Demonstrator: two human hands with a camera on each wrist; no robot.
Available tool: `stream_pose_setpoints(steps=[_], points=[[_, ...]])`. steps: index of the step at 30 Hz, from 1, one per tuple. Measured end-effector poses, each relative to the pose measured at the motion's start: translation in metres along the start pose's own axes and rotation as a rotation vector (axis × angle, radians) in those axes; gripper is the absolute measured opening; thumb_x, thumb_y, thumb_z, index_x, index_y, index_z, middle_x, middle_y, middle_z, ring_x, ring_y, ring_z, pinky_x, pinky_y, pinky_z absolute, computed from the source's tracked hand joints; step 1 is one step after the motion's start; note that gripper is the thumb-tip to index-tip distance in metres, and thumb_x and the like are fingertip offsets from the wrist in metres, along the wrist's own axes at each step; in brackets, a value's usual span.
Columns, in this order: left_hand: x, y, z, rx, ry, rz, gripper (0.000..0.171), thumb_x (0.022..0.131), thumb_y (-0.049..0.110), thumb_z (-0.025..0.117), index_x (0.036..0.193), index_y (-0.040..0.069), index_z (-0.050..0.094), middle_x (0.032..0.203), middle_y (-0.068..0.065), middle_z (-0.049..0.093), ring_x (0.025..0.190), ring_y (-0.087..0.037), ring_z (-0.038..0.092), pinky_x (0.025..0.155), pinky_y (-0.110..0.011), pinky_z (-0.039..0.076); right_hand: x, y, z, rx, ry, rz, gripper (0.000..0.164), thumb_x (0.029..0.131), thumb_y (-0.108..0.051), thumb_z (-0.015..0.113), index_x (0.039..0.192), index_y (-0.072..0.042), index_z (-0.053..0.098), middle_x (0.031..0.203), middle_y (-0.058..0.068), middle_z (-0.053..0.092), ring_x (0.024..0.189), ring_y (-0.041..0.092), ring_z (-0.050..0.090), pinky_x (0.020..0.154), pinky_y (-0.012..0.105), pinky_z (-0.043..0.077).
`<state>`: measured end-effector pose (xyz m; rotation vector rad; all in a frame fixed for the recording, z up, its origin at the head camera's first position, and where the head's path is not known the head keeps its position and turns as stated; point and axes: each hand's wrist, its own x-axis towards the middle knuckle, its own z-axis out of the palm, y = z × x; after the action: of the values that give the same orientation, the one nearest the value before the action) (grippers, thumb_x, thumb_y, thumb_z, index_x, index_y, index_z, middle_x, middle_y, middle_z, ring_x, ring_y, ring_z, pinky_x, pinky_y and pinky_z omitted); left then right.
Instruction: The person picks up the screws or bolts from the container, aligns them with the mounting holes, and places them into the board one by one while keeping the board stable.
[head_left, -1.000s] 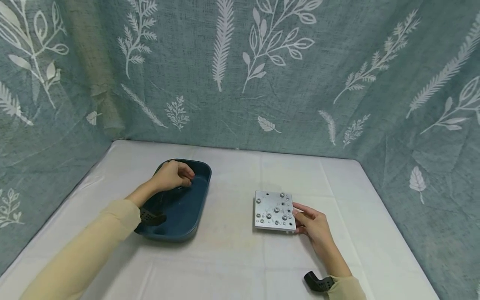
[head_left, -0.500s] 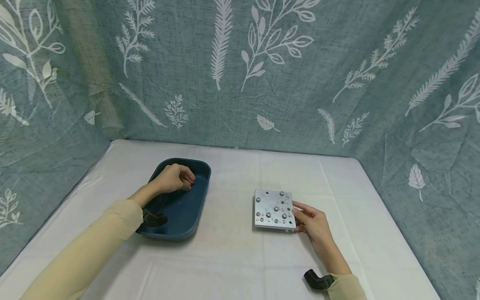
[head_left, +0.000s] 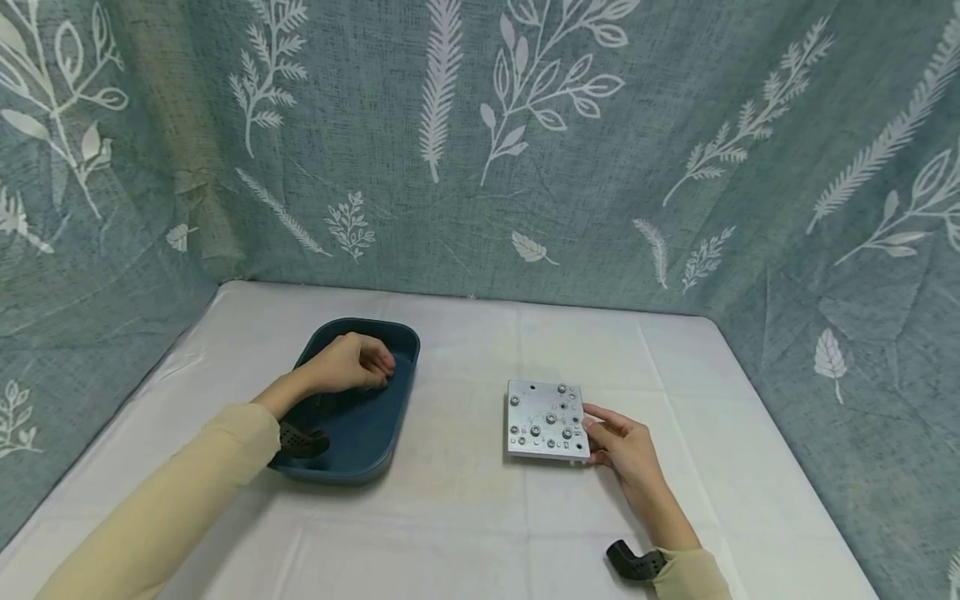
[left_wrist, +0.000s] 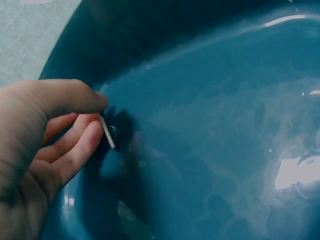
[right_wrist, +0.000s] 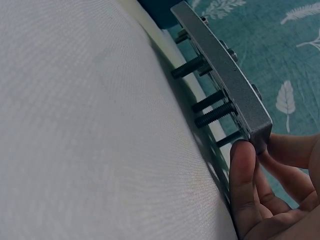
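Inside the dark blue plastic tray, my left hand pinches a thin silver screw between thumb and fingers. Its shank points down toward the tray floor, and its upper end is hidden by the fingertips. My right hand grips a square silver metal plate by its right edge. Several socket-head screws show on the plate's upper face. From its underside, threaded shanks stick out in the right wrist view, close over the white cloth. The plate lies roughly level, face up.
A white cloth covers the table. Green leaf-patterned curtains hang along the back and both sides. The tray stands left of the plate, its raised rim around my left hand. A black wrist mount sits at my right wrist.
My left hand has shifted slightly down and to the right within the tray. My right hand and the metal plate stay almost where they were.
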<state>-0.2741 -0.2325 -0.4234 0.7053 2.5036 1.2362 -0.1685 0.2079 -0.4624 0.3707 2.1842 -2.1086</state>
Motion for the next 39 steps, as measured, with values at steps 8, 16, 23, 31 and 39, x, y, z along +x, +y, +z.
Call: stream_pose_setpoints(steps=[8,16,23,31,39], points=[[-0.002,0.022,-0.001,-0.137,0.147,0.087,0.023,0.091,0.005,0.071,0.111,-0.005,0.067,0.107,-0.020,0.068,0.092,-0.024,0.067,0.079,-0.036,0.056,-0.001,-0.001,0.001,0.000,0.002,0.004,0.036,0.094,-0.007,0.068,0.129,-0.001,0.064,0.098,0.013,0.070,0.072,0.018,0.064,0.054,0.024,0.053],[0.010,0.087,0.028,-0.310,0.297,0.165,0.017,0.092,0.010,0.071,0.107,0.002,0.070,0.104,-0.011,0.068,0.095,-0.026,0.065,0.081,-0.044,0.054,0.000,0.001,-0.002,-0.009,0.000,-0.003,0.037,0.094,-0.009,0.068,0.130,-0.002,0.063,0.098,0.013,0.070,0.072,0.019,0.064,0.055,0.025,0.054],[0.034,0.124,0.088,-0.384,0.251,0.260,0.011,0.091,0.000,0.069,0.101,0.003,0.071,0.104,-0.011,0.067,0.097,-0.024,0.065,0.084,-0.032,0.055,0.003,0.002,-0.002,-0.017,-0.007,-0.008,0.035,0.095,-0.010,0.067,0.129,-0.005,0.064,0.101,0.014,0.069,0.075,0.020,0.064,0.057,0.026,0.054],[0.061,0.149,0.148,-0.354,0.181,0.274,0.012,0.088,-0.004,0.067,0.097,0.004,0.071,0.101,-0.011,0.068,0.092,-0.015,0.065,0.082,-0.028,0.055,0.003,0.001,-0.002,-0.008,-0.013,-0.009,0.036,0.095,-0.010,0.067,0.130,-0.002,0.063,0.098,0.013,0.070,0.073,0.019,0.064,0.056,0.025,0.054],[0.073,0.155,0.186,-0.344,0.047,0.322,0.011,0.089,-0.005,0.066,0.099,-0.004,0.070,0.101,-0.016,0.068,0.090,-0.011,0.064,0.082,-0.026,0.054,0.003,0.000,-0.005,0.009,-0.029,-0.007,0.036,0.094,-0.011,0.068,0.129,-0.003,0.064,0.092,0.012,0.069,0.073,0.018,0.064,0.058,0.027,0.055]])
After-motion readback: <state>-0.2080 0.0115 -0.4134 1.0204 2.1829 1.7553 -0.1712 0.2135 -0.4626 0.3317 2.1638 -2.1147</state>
